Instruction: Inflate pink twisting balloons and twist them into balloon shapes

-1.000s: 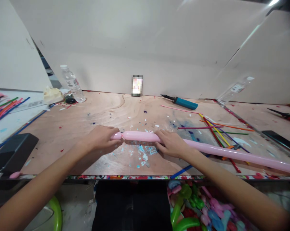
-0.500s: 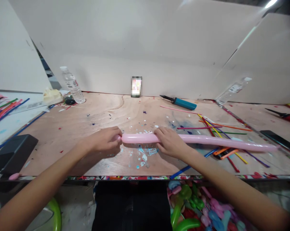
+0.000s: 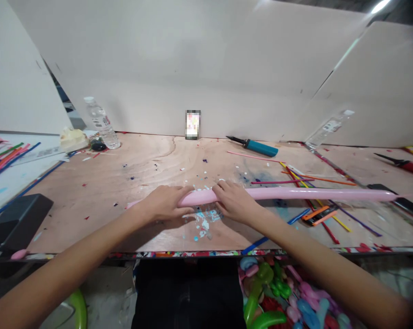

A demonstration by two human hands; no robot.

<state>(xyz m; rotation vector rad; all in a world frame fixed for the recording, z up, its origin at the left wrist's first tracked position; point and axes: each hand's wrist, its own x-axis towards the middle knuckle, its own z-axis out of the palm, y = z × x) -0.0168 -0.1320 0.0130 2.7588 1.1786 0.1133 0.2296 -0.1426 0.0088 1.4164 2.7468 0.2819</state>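
A long pink balloon [image 3: 305,194] stretches sideways above the wooden table, its thin tip far to the right. My left hand [image 3: 165,201] is wrapped round it near its left end, which pokes out behind the wrist. Close by, my right hand [image 3: 232,200] grips the same balloon, leaving a short inflated stretch showing between the two hands. Under the right part lie several uninflated balloons, among them a blue one [image 3: 261,242], and an orange-and-black cutter [image 3: 319,214].
At the back are a teal hand pump [image 3: 261,147], a phone [image 3: 193,124] against the white partition and a water bottle [image 3: 103,125]. A black box [image 3: 21,221] stands at left. Inflated balloons [image 3: 278,292] are heaped below the table edge; a red pump [image 3: 408,165] lies far right.
My left hand has moved right along the balloon, from its knotted end to around its body. The balloon's right end has risen slightly; my right hand has shifted a little left.
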